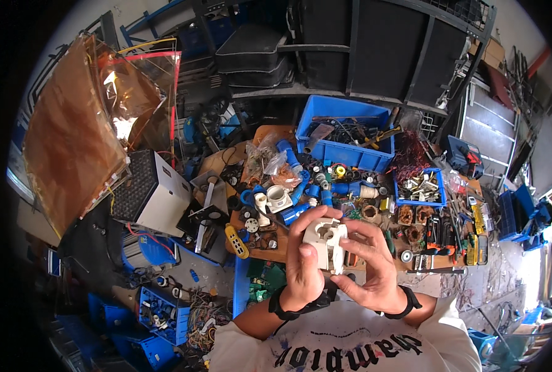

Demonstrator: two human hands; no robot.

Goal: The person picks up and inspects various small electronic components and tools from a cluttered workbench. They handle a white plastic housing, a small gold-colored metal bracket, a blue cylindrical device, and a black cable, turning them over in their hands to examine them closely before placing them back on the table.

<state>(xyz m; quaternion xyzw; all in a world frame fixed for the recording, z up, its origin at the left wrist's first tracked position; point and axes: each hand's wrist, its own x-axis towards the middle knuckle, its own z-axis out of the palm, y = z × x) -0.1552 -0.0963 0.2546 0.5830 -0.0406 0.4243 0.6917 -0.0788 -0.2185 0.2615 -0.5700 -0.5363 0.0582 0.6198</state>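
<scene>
Close in front of my chest, a white moulded plastic housing (325,243) with openings in its face is held up above the workbench's near edge. My left hand (302,266) grips it from the left, with the thumb on its near side and the fingers curled over the top. From the right, my right hand (373,268) closes on it, fingertips pressed to its right side and the thumb low beneath. Beyond the housing on the bench lie white plastic pipe fittings (278,198) and blue plastic parts (292,214). The housing's back is hidden.
A large blue crate (344,150) of cables and tools stands at the bench's far side. Nearer right is a small blue bin (420,187) of metal parts, with pliers (434,230) close by. A yellow power strip (236,242) lies at the left. Blue bins (163,315) stand lower left.
</scene>
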